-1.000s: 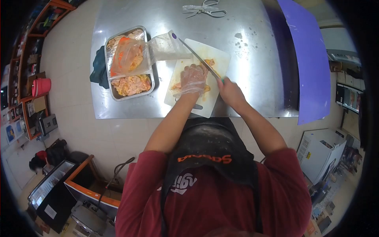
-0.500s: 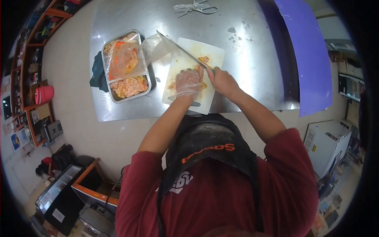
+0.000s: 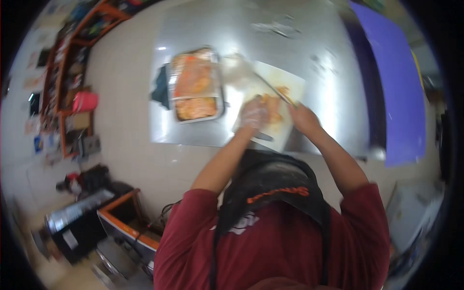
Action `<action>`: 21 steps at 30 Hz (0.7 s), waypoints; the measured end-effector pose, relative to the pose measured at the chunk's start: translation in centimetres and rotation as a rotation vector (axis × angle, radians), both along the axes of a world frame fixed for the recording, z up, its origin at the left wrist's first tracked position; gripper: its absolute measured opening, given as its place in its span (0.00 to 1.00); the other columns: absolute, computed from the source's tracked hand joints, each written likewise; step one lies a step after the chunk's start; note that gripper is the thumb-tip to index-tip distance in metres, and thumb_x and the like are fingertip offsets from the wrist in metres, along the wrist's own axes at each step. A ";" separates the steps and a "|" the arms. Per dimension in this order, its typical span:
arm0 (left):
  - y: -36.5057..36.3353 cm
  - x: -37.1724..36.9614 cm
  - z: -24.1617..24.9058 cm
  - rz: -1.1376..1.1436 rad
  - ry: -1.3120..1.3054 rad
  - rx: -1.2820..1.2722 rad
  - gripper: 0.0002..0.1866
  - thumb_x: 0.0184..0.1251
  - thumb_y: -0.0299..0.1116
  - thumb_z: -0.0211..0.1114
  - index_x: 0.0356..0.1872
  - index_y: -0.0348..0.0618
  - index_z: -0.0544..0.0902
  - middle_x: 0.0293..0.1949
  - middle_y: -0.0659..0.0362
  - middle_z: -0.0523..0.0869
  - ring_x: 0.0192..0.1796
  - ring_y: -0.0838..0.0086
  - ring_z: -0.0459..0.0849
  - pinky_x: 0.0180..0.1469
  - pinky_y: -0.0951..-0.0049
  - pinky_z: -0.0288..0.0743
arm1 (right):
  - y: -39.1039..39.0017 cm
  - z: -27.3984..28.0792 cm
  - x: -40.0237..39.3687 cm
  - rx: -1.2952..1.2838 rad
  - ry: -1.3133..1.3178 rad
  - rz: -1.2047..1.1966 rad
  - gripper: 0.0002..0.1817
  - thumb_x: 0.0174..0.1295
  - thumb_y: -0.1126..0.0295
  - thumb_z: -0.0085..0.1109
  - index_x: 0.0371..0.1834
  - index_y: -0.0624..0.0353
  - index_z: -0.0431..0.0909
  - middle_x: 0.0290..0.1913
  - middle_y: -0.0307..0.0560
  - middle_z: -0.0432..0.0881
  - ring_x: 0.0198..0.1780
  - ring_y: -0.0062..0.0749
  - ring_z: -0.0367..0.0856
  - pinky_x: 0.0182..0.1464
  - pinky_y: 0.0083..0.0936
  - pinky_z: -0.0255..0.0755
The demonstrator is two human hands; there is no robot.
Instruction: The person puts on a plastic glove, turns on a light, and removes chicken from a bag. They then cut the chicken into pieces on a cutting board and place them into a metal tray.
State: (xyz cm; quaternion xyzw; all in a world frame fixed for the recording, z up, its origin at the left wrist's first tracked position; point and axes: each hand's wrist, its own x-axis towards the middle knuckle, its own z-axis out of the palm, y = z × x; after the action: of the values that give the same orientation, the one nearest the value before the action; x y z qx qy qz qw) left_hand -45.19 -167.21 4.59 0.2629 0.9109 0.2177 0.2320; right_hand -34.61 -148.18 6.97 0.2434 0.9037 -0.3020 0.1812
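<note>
My right hand [image 3: 304,117] is closed round the handle of a long knife [image 3: 271,88], its blade slanting up and left above the white cutting board [image 3: 292,79]. In a clear plastic glove, my left hand [image 3: 254,114] holds the left edge of a piece of raw chicken [image 3: 273,109] on the board; its fingers are blurred. A smaller yellowish scrap [image 3: 283,90] lies beside the knife blade. Near my left wrist, a dark grey blade-like object [image 3: 263,137] rests at the board's near edge.
Left of the board stands a metal tray [image 3: 221,104] of raw meat, partly covered by a plastic bag [image 3: 195,77]. Another clear bag [image 3: 237,70] lies between tray and board. Scissors [image 3: 285,29] lie at the back of the steel table [image 3: 193,19]. A purple panel [image 3: 396,87] borders the right side.
The whole view has shifted, with table and tray now farther right and blurred. My left hand has moved off the top of the chicken to its left side. The knife stays in my right hand.
</note>
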 end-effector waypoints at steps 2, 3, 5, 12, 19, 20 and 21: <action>-1.3 -1.0 0.4 -0.160 0.297 -0.100 0.28 0.53 0.45 0.78 0.54 0.44 0.82 0.42 0.49 0.84 0.47 0.57 0.85 0.50 0.60 0.82 | 1.0 0.9 2.1 -0.052 -0.032 0.029 0.39 0.79 0.40 0.36 0.55 0.73 0.78 0.50 0.78 0.83 0.57 0.71 0.81 0.62 0.55 0.74; -1.3 -1.4 2.4 -0.179 0.201 -0.110 0.34 0.48 0.42 0.80 0.60 0.50 0.81 0.48 0.49 0.83 0.58 0.56 0.81 0.60 0.60 0.77 | 1.9 0.2 3.8 -0.016 -0.044 0.034 0.41 0.78 0.39 0.38 0.57 0.76 0.76 0.51 0.79 0.83 0.60 0.71 0.80 0.64 0.53 0.72; -2.0 -2.0 1.4 -0.153 0.094 -0.106 0.30 0.60 0.40 0.74 0.64 0.48 0.79 0.58 0.45 0.80 0.62 0.59 0.81 0.63 0.61 0.76 | 3.3 3.0 3.4 -0.291 -0.326 -0.058 0.43 0.76 0.34 0.42 0.53 0.75 0.75 0.35 0.65 0.85 0.30 0.51 0.87 0.33 0.42 0.82; -4.7 -1.1 -5.2 0.006 0.265 0.205 0.19 0.71 0.41 0.67 0.54 0.39 0.82 0.49 0.46 0.86 0.43 0.60 0.87 0.43 0.62 0.81 | 3.0 -0.8 4.4 -0.653 0.149 -0.489 0.24 0.81 0.48 0.45 0.53 0.63 0.70 0.33 0.50 0.82 0.25 0.35 0.82 0.23 0.30 0.78; -4.7 -1.5 -7.9 0.066 0.024 0.364 0.19 0.68 0.41 0.68 0.54 0.42 0.83 0.45 0.48 0.88 0.42 0.58 0.87 0.42 0.62 0.81 | 4.7 -2.0 7.6 -1.422 0.409 -1.026 0.29 0.72 0.59 0.64 0.71 0.59 0.68 0.70 0.52 0.74 0.74 0.47 0.69 0.76 0.49 0.59; -4.9 -1.6 -7.8 0.096 -0.016 0.363 0.19 0.68 0.41 0.68 0.54 0.42 0.83 0.45 0.48 0.88 0.42 0.58 0.87 0.42 0.62 0.81 | 5.0 -1.3 7.2 -1.438 0.428 -1.026 0.21 0.74 0.58 0.62 0.64 0.55 0.72 0.69 0.48 0.75 0.73 0.46 0.71 0.74 0.47 0.60; -5.1 -1.5 -7.8 0.111 -0.044 0.362 0.19 0.68 0.41 0.68 0.54 0.42 0.83 0.45 0.48 0.88 0.42 0.58 0.87 0.43 0.62 0.81 | 4.7 -0.7 7.1 -1.468 0.432 -1.017 0.15 0.76 0.57 0.60 0.57 0.51 0.75 0.67 0.43 0.76 0.72 0.45 0.72 0.72 0.45 0.61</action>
State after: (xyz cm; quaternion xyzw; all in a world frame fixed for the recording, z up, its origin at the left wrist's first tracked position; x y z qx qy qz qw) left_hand -46.70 -172.32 -3.16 0.2449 0.8647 0.3960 0.1884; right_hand -27.49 -143.47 6.22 0.3739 0.2834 -0.8823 -0.0372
